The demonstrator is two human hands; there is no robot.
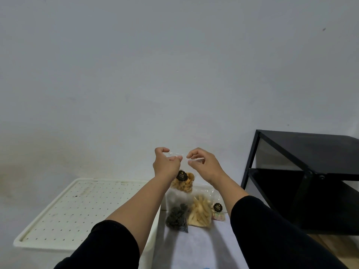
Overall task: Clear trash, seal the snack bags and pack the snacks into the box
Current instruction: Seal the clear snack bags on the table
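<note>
Head view, black shelf [303,171] right, perforated white lid [77,206] left

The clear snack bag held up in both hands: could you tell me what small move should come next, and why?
Probably press its top edge closed: the left hand and right hand both pinch the raised clear snack bag at its top, so sealing seems underway.

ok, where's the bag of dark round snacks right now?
In the head view, the clear bag of dark round snacks lies low and centre on the pale cloth, touching the left side of the clear bag of pale yellow sticks, right of the white perforated lid.
</note>
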